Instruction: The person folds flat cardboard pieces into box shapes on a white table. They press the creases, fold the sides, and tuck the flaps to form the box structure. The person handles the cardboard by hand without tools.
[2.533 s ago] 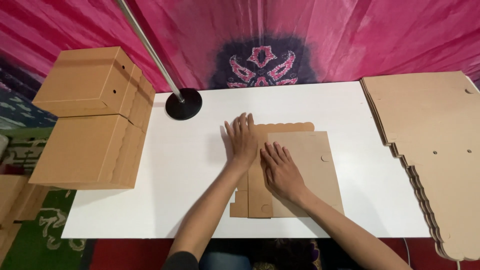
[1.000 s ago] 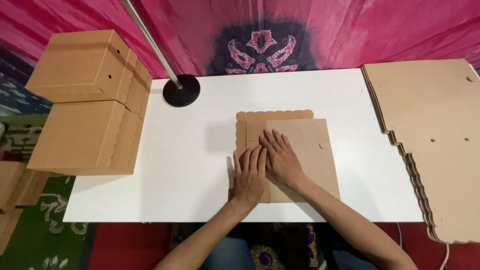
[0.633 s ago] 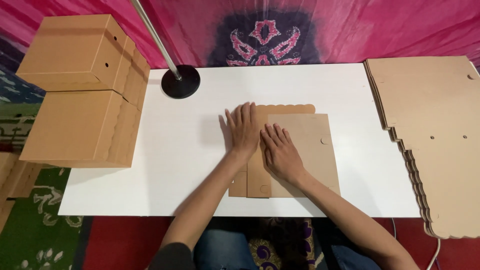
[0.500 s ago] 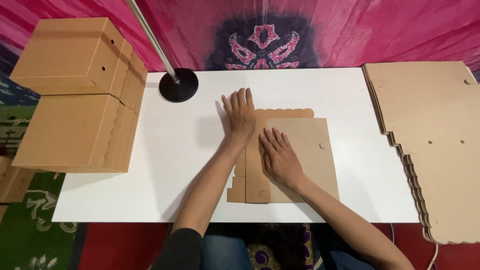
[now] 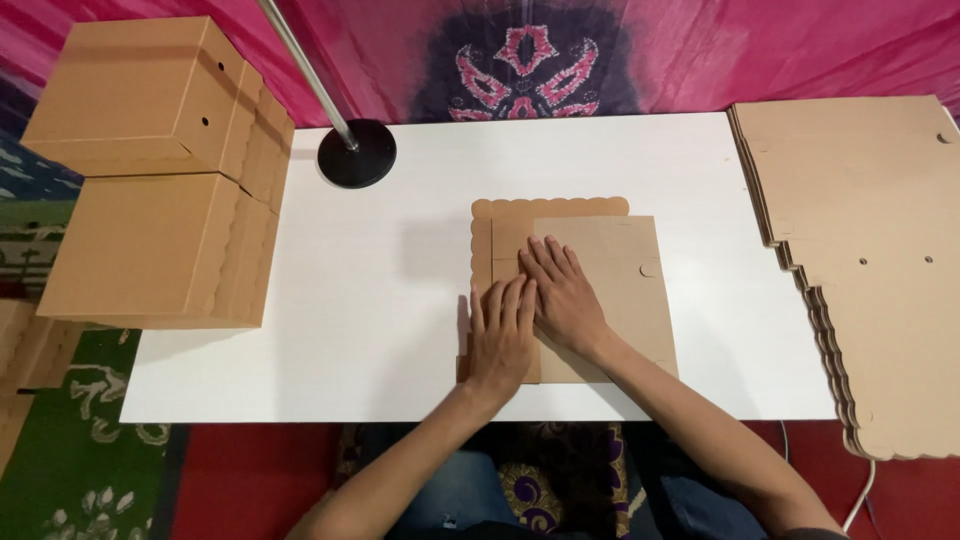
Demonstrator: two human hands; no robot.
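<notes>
- The left hand has slid back from the far edge of the folded cardboard blank toward the near edge of the desk; the right hand is staying where it was.
- Both hands are lying flat on the blank, side by side, fingers stretched out and released, gripping nothing.
- The blank is lying flat at the middle of the desk, its scalloped flap pointing to the far edge.
- A stack of flat cardboard blanks is overhanging the right edge.
- Two assembled cardboard boxes are sitting stacked at the left edge.
- A black round stand base is standing near the far left corner.
</notes>
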